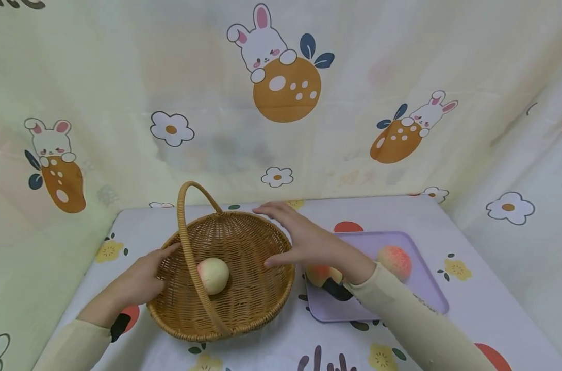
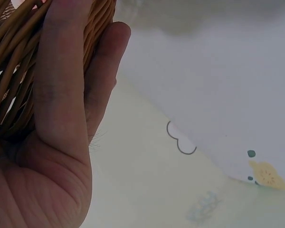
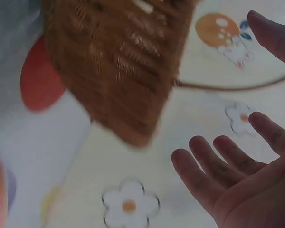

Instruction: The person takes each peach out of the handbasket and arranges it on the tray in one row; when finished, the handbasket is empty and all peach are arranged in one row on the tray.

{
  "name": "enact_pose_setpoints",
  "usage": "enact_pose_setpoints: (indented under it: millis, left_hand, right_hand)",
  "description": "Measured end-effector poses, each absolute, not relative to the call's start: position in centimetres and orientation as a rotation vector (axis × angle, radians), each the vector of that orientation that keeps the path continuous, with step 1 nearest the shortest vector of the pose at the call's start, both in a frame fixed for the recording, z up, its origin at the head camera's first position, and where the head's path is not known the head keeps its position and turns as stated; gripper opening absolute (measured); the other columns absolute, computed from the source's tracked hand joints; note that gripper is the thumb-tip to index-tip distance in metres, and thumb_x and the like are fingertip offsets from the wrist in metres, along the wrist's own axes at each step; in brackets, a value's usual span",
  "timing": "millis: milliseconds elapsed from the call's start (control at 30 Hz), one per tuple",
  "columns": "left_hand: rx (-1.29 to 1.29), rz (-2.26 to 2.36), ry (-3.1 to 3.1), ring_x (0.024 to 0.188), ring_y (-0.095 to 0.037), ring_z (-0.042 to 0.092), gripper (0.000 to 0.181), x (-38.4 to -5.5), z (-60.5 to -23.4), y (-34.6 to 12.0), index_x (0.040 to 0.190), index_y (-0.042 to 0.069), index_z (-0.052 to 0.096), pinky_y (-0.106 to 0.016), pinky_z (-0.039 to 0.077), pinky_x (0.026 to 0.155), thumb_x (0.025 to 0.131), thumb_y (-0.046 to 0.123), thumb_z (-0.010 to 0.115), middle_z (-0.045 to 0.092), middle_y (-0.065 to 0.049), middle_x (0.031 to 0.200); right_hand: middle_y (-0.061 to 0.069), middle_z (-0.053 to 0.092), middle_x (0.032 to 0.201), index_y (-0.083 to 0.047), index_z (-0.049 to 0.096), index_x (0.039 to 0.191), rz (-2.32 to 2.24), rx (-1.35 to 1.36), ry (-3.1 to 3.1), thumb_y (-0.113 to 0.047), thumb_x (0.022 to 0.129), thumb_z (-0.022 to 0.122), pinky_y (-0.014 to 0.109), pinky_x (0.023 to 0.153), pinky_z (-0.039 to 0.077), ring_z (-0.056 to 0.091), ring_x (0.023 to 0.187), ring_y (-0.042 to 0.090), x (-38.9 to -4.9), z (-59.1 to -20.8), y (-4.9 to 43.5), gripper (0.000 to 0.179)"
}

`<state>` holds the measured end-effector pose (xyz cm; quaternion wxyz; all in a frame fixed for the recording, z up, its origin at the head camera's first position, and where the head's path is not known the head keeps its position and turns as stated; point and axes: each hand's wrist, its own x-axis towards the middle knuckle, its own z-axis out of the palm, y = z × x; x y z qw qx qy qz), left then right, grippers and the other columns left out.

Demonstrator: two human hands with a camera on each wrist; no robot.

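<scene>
Left hand (image 1: 139, 278) grips the basket (image 1: 253, 239) holding 1 peach (image 1: 217, 276); right hand (image 1: 304, 237) spreads wide beside it; tray (image 1: 425, 296) at right has 2 peaches (image 1: 394, 264).

Backdrop cloth (image 1: 123, 77), top left: I see dark lettering (image 1: 14, 4) cut by the upper edge of my head view; only the bottoms of the letters show, the last maybe "c" or "e", and I can't read the word.
Tablecloth (image 1: 137, 342), near edge: dark brown hand-drawn letters (image 1: 318, 358) lie before me, perhaps starting "cl", but the lower edge of the view cuts them, so the word stays unsure.
Backdrop, right of centre: faint reddish marks (image 1: 355, 178), possibly characters, too pale for me to read.
My right sleeve (image 1: 406, 319): small dark marks (image 1: 425, 304) run along it, too tiny to tell whether they are print.
</scene>
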<state>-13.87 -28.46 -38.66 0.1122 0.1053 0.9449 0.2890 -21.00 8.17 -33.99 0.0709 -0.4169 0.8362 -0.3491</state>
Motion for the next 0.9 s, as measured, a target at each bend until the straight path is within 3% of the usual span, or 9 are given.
enact_pose_setpoints:
  millis: [300,500,767,900]
  left_hand:
    - [0.312,0.852,2.769,0.135,-0.056,0.036,0.084,-13.9,-38.7,-28.3,0.154,-0.009,0.030,-0.063,0.042,0.097,0.075,-0.015,0.058,0.038,-0.039,0.147]
    - [0.310,0.841,2.781,0.134,-0.053,0.039,0.084,-13.8,-38.7,-28.3,0.153,-0.008,0.032,-0.056,0.046,0.094,0.074,-0.014,0.057,0.040,-0.038,0.146]
    - [0.325,0.841,2.799,0.134,-0.052,0.040,0.084,-13.6,-38.6,-28.1,0.153,-0.008,0.033,-0.058,0.044,0.097,0.073,-0.014,0.057,0.041,-0.038,0.146]
    - [0.327,0.835,2.806,0.133,-0.052,0.041,0.083,-13.6,-38.6,-28.2,0.153,-0.008,0.034,-0.057,0.045,0.095,0.073,-0.013,0.057,0.042,-0.038,0.145]
  right_hand:
    - [0.004,0.030,0.160,-0.022,0.028,0.160,-0.968,-1.198,2.384,-0.037,0.078,0.087,0.047,0.111,0.035,0.035,0.142,0.022,-20.9,-36.1,3.9,0.102]
    - [0.004,0.031,0.160,-0.021,0.021,0.162,-0.886,-1.199,2.331,-0.039,0.079,0.087,0.039,0.111,0.037,0.041,0.139,0.020,-20.6,-37.4,2.2,0.107]
    - [0.008,0.016,0.167,-0.012,0.012,0.163,-0.701,-1.304,2.237,-0.042,0.082,0.083,0.035,0.118,0.019,0.017,0.152,0.019,-20.0,-38.2,0.6,0.112]
    - [0.008,0.013,0.168,-0.011,0.007,0.164,-0.610,-1.335,2.170,-0.042,0.083,0.082,0.033,0.119,0.016,0.015,0.152,0.017,-19.9,-38.7,0.4,0.114]
